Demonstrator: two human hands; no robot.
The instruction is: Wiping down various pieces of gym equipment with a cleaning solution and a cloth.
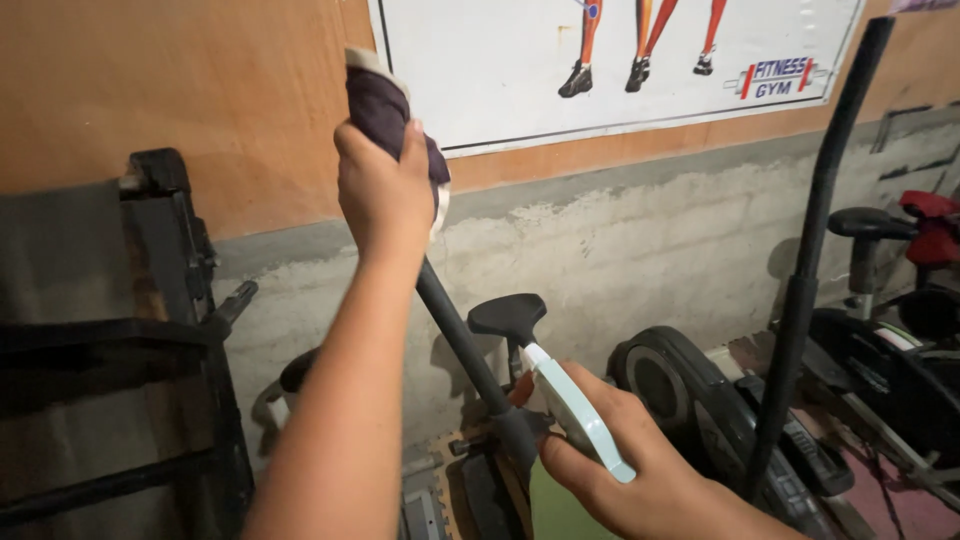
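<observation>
Wall (150,100): orange upper band, rough grey lower band; a white poster (520,70) is fixed above the machine.
Rack (150,330): dark frame at far left, well apart from both hands.
Machine (690,400): black elliptical trainer with round flywheel housing, two upright handle bars and a small black knob (508,316) between them.
Right bar (815,250): untouched, standing well right of both hands.
Left bar (462,345): slanted; its top end is wrapped in the cloth.
Left hand (382,190): raised, fingers closed around the cloth on the top of the left bar.
Right hand (640,480): low, fingers closed around the spray bottle, held just beside the left bar's lower section.
Cloth (385,105): dark purple with pale edge, bunched over the bar end, partly hidden under the left hand.
Spray bottle (575,410): white head with a green body, nozzle pointing up toward the knob.
Risk, slip: probable if the bunched cloth slides on the smooth bar; the grip would drop down the shaft.
Risk, overspray: likely if the nozzle is off target; mist would land on the knob or wall.
</observation>
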